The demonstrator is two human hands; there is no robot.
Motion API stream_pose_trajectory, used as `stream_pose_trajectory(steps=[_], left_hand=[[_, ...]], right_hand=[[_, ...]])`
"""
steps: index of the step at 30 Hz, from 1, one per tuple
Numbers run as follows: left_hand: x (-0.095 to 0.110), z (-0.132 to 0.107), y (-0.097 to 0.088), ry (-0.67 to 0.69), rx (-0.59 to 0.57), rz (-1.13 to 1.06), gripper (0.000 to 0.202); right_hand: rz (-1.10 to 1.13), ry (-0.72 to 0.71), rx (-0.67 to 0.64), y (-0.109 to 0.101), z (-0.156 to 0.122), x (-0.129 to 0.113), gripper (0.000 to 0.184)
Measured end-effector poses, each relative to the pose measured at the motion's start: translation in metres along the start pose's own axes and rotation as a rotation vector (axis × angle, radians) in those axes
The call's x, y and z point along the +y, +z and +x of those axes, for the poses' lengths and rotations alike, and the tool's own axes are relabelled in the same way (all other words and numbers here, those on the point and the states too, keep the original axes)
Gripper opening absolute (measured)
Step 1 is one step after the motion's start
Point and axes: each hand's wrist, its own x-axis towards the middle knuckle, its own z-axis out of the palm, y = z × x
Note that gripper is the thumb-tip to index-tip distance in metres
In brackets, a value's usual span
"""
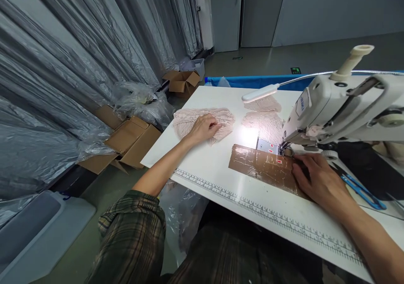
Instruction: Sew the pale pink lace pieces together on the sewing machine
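Note:
My left hand [204, 127] reaches out to a stack of pale pink lace pieces [189, 122] at the far left of the white table [217, 166]; its fingers curl and pinch the top piece. My right hand [315, 179] lies on a brown taped patch [261, 164] just in front of the sewing machine's needle [282, 149], fingers bent downward, with nothing visible in them. Two more pink lace pieces [265, 122] lie under the machine's lamp [260, 93]. The white sewing machine [344, 107] stands at the right.
Blue-handled snips [362, 190] lie to the right of my right hand. A printed ruler [268, 212] runs along the table's near edge. Open cardboard boxes [129, 143] and plastic-covered racks [63, 73] stand on the left; a blue bin [259, 81] sits behind the table.

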Motion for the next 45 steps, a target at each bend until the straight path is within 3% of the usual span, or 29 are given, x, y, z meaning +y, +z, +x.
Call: stream_pose_trajectory(steps=[3, 7, 10, 12, 19, 25, 28, 30, 32, 34, 37, 39, 40, 41, 44, 45], left_hand=[[0.013, -0.011, 0.004, 0.108, -0.033, -0.065, 0.031], [0.053, -0.024, 0.02, 0.35, -0.085, -0.194, 0.029], [0.082, -0.025, 0.032, 0.557, -0.163, -0.277, 0.02], [0.09, -0.019, 0.035, 0.614, -0.169, -0.313, 0.027], [0.061, 0.005, 0.042, 0.358, -0.027, -0.275, 0.023], [0.068, -0.004, 0.053, 0.274, -0.095, -0.117, 0.028], [0.077, -0.008, 0.051, 0.312, -0.159, -0.051, 0.028], [0.079, -0.01, 0.045, 0.273, -0.182, -0.139, 0.025], [0.076, -0.011, 0.034, 0.185, -0.185, -0.277, 0.023], [0.069, -0.01, 0.018, 0.142, -0.288, -0.391, 0.02], [0.057, -0.005, -0.009, 0.217, -0.78, -0.502, 0.018], [0.053, -0.002, -0.018, 0.236, -0.927, -0.577, 0.028], [0.053, -0.001, -0.018, 0.222, -0.881, -0.615, 0.034], [0.054, 0.0, -0.014, 0.198, -0.763, -0.646, 0.038], [0.062, -0.002, 0.014, 0.132, -0.267, -0.634, 0.037], [0.066, -0.004, 0.025, 0.147, -0.161, -0.587, 0.036]], right_hand=[[-0.005, 0.01, -0.007, 0.0, 0.001, 0.0, 0.042], [-0.009, -0.003, 0.01, -0.002, 0.003, -0.002, 0.04], [-0.03, -0.019, 0.019, -0.006, 0.003, -0.006, 0.04], [-0.04, -0.02, 0.002, -0.009, 0.004, -0.009, 0.042], [-0.004, 0.005, 0.016, -0.013, 0.006, -0.016, 0.042], [0.166, -0.033, 0.136, -0.025, 0.003, -0.023, 0.045], [0.242, -0.156, 0.008, -0.033, 0.002, -0.03, 0.045], [0.251, -0.3, -0.095, -0.033, 0.002, -0.034, 0.039], [0.239, -0.378, -0.098, -0.03, 0.002, -0.034, 0.028], [0.205, -0.37, -0.03, -0.025, 0.002, -0.03, 0.015], [0.126, -0.336, 0.093, -0.02, 0.003, -0.019, 0.014], [0.095, -0.336, 0.158, -0.021, 0.004, -0.013, 0.017], [0.094, -0.328, 0.181, -0.021, 0.005, -0.012, 0.018], [0.097, -0.313, 0.195, -0.022, 0.005, -0.013, 0.019], [0.093, -0.222, 0.155, -0.023, 0.004, -0.021, 0.02], [0.074, -0.195, 0.117, -0.023, 0.003, -0.024, 0.024]])
